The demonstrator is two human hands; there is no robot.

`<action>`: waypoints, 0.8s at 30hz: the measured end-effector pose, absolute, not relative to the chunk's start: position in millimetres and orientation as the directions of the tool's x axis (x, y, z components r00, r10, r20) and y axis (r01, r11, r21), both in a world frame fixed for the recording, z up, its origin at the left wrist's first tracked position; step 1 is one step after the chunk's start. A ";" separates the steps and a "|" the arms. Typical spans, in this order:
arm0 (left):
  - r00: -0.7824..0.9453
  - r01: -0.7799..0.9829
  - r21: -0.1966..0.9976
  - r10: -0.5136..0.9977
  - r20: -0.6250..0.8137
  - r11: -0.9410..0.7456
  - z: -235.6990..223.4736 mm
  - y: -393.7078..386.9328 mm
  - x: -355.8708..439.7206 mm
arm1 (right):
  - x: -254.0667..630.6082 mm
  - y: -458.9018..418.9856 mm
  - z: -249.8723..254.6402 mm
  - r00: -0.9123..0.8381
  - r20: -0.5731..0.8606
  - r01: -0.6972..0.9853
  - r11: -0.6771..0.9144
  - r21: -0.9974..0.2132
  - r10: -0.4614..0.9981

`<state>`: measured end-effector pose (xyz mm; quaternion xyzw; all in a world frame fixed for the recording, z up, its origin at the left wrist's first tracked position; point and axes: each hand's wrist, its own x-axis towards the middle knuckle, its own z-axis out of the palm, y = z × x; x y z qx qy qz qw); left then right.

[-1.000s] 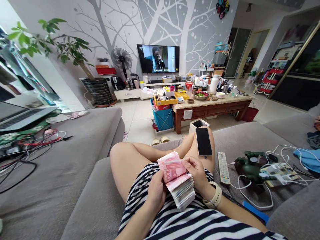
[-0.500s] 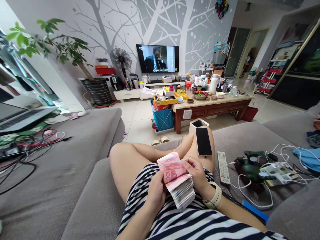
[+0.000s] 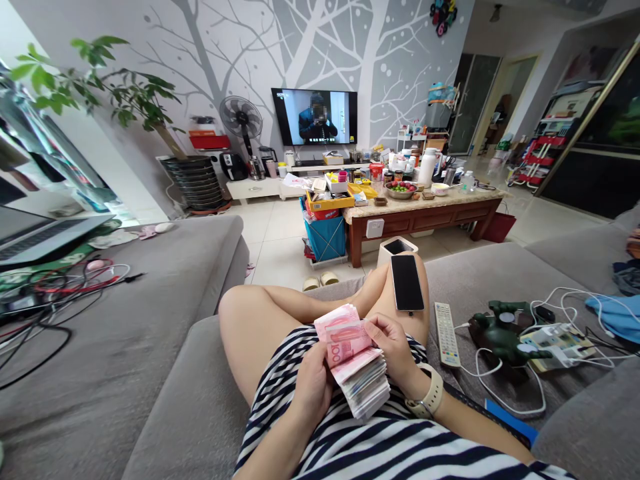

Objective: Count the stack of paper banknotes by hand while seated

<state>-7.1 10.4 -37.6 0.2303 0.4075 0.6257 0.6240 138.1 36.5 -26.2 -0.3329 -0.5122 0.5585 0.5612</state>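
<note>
A thick stack of pink banknotes rests in my lap over a striped dress. My left hand grips the stack from below and the left, fingers closed round it. My right hand, with a pale watch on its wrist, pinches the folded-up top notes at their right edge. A black phone lies face up on my right knee, just beyond the hands. My legs are crossed on a grey sofa.
Right of me on the sofa lie a white remote, a dark green toy, white cables and a blue book edge. A laptop and tangled wires sit at the left. Ahead are a cluttered coffee table, a white bin and a TV.
The hands and the banknotes stay almost still. Only the picture on the TV has changed.
</note>
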 end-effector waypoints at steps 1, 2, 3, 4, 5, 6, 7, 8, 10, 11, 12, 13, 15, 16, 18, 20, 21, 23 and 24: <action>-0.115 -0.590 0.800 0.970 -0.215 0.107 -38.1 10.3 -7.3 | 138.1 36.4 -26.2 -0.148 0.203 -0.283 0.155 -0.946 0.968; -0.114 -0.588 0.802 0.971 -0.209 0.103 -38.5 10.1 -7.5 | 138.1 36.4 -26.2 -0.148 0.203 -0.280 0.156 -0.947 0.968; -0.114 -0.587 0.804 0.972 -0.205 0.100 -38.7 10.0 -7.6 | 138.1 36.3 -26.1 -0.146 0.202 -0.277 0.156 -0.948 0.969; -0.113 -0.585 0.805 0.973 -0.201 0.098 -38.8 9.9 -7.7 | 138.0 36.2 -26.0 -0.146 0.199 -0.274 0.154 -0.949 0.969; -0.113 -0.583 0.807 0.974 -0.196 0.095 -38.9 9.8 -7.8 | 138.0 36.2 -25.7 -0.147 0.196 -0.272 0.151 -0.950 0.969; -0.111 -0.580 0.809 0.975 -0.191 0.093 -38.8 9.8 -7.8 | 137.9 36.1 -25.5 -0.148 0.194 -0.271 0.149 -0.951 0.970; -0.109 -0.577 0.812 0.976 -0.187 0.092 -38.7 9.9 -7.8 | 137.9 36.0 -25.1 -0.149 0.194 -0.270 0.149 -0.951 0.970; -0.107 -0.573 0.815 0.977 -0.184 0.091 -38.6 10.1 -7.8 | 137.8 35.9 -24.6 -0.149 0.195 -0.270 0.150 -0.951 0.969; -0.111 -0.565 0.821 0.977 -0.182 0.088 -38.5 10.5 -7.8 | 137.7 35.8 -23.5 -0.149 0.200 -0.269 0.155 -0.950 0.968; -0.116 -0.561 0.823 0.976 -0.184 0.088 -38.5 10.6 -7.8 | 137.7 35.8 -22.9 -0.148 0.203 -0.268 0.158 -0.950 0.968; -0.121 -0.559 0.824 0.975 -0.187 0.089 -38.3 10.6 -7.8 | 137.6 35.7 -22.4 -0.147 0.206 -0.267 0.161 -0.950 0.967; -0.122 -0.559 0.824 0.974 -0.191 0.091 -38.0 10.6 -7.8 | 137.6 35.7 -22.0 -0.146 0.208 -0.265 0.164 -0.950 0.967; -0.118 -0.568 0.817 0.973 -0.198 0.098 -36.7 10.2 -7.5 | 137.7 35.6 -21.8 -0.138 0.215 -0.257 0.175 -0.950 0.967; -0.115 -0.577 0.810 0.972 -0.205 0.103 -35.8 10.0 -7.4 | 137.8 35.6 -22.2 -0.137 0.221 -0.252 0.181 -0.951 0.966; -0.115 -0.599 0.793 0.968 -0.223 0.111 -33.7 9.7 -7.0 | 138.2 35.7 -23.7 -0.150 0.226 -0.251 0.184 -0.950 0.962; -0.120 -0.614 0.780 0.963 -0.243 0.120 -31.6 9.7 -6.6 | 138.6 36.2 -26.0 -0.172 0.228 -0.255 0.181 -0.950 0.958; -0.125 -0.616 0.778 0.960 -0.250 0.123 -30.8 9.7 -6.4 | 138.7 36.7 -27.1 -0.179 0.227 -0.254 0.178 -0.951 0.957; -0.129 -0.615 0.778 0.957 -0.260 0.129 -29.6 9.7 -6.2 | 138.9 38.3 -29.1 -0.173 0.219 -0.233 0.176 -0.956 0.960; -0.125 -0.617 0.775 0.956 -0.264 0.134 -29.1 9.6 -6.0 | 139.0 39.4 -29.8 -0.163 0.215 -0.215 0.178 -0.960 0.963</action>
